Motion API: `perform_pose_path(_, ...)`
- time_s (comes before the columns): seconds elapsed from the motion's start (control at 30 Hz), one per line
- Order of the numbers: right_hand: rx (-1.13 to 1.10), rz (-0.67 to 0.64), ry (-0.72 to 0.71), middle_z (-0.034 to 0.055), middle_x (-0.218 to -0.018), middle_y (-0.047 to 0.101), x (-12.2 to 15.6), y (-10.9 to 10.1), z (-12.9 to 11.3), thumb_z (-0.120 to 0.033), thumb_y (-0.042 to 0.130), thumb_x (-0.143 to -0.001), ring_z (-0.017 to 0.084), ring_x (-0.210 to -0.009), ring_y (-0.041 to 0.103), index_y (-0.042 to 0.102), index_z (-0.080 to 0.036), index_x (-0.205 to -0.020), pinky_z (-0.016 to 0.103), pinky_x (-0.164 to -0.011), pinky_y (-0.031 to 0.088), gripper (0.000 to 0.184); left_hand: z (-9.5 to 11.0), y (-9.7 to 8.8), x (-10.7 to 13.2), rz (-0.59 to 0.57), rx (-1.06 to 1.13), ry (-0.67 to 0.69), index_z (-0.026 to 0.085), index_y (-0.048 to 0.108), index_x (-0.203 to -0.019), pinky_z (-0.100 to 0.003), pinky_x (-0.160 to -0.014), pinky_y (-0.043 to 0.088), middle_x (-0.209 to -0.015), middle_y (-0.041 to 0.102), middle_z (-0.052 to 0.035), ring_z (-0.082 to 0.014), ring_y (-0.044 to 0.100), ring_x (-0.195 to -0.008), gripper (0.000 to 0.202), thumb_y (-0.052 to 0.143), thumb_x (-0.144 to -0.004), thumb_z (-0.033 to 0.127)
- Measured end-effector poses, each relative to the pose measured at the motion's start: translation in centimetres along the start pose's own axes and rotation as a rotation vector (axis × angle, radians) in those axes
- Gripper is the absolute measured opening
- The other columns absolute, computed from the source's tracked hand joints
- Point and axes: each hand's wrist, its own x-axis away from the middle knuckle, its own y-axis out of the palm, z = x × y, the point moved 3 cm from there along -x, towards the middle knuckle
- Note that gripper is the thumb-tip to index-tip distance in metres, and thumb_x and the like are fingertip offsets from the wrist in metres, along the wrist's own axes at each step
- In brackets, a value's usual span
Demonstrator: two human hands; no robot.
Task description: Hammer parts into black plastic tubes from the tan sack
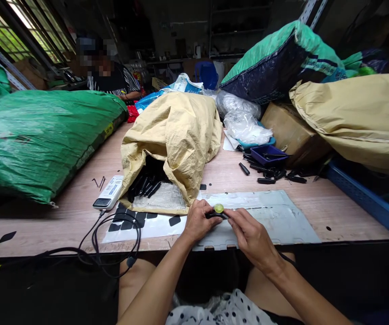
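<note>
Both my hands meet over the grey mat [275, 216] at the table's near edge. My left hand [197, 221] is closed around a small black part with a yellow-green round cap [218, 208]. My right hand [248, 232] pinches the same black part from the right side with fingers pressed together. Just behind my hands lies an open tan sack [177, 135] with several black stick-like parts [147, 185] spilling from its mouth. A white sheet with black stickers [136, 221] lies to the left of my hands.
A white remote-like device [109, 192] and a black cable [113, 243] lie at left. A big green sack [41, 135] fills the left side. A purple tray [269, 154], loose black parts [269, 174], a cardboard box [289, 131] and more sacks stand at right. Another person [113, 76] sits far back.
</note>
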Motion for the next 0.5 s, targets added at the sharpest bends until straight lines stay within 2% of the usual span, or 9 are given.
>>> perform_pose_path(0.1,0.051,-0.04,0.024,0.004,-0.101,0.069,0.1,0.0,0.2,-0.022,0.044,-0.104,0.018,-0.09,0.07,0.064,-0.033,-0.133,0.031,-0.081,0.059,0.037,0.0,0.0,0.0,-0.001,0.007,-0.007,0.027,0.082,-0.088,-0.037,-0.087,0.042,-0.087,0.065,-0.0024,-0.0227,0.054,-0.096,0.009,0.084,-0.08,0.032)
perform_pose_path(0.27,0.017,0.058,0.006,0.0067,-0.109,0.068,0.8,-1.0,0.7,-0.023,0.046,-0.103,0.02,-0.1,0.069,0.059,-0.032,-0.14,0.034,-0.089,0.058,0.04,-0.4,0.2,0.0,0.018,0.026,-0.001,0.027,0.082,-0.095,-0.038,-0.09,0.042,-0.09,0.067,-0.0027,-0.0237,0.056,-0.099,0.02,0.088,-0.076,0.031)
perform_pose_path(0.4,0.036,0.005,0.027,0.0049,-0.103,0.069,1.2,-1.0,1.1,-0.023,0.044,-0.104,0.018,-0.093,0.069,0.062,-0.032,-0.135,0.031,-0.082,0.058,0.038,-0.4,0.2,0.0,0.028,0.013,0.022,0.026,0.082,-0.094,-0.038,-0.089,0.043,-0.09,0.067,-0.0032,-0.0238,0.056,-0.098,0.017,0.086,-0.078,0.031)
perform_pose_path(0.5,0.029,0.077,0.024,0.0057,-0.11,0.07,0.1,-2.0,1.9,-0.025,0.046,-0.104,0.019,-0.101,0.068,0.061,-0.03,-0.136,0.032,-0.089,0.056,0.036,-0.3,0.2,0.1,0.028,-0.01,0.021,0.025,0.08,-0.093,-0.038,-0.089,0.042,-0.091,0.067,-0.0031,-0.0242,0.055,-0.099,0.018,0.086,-0.077,0.03)
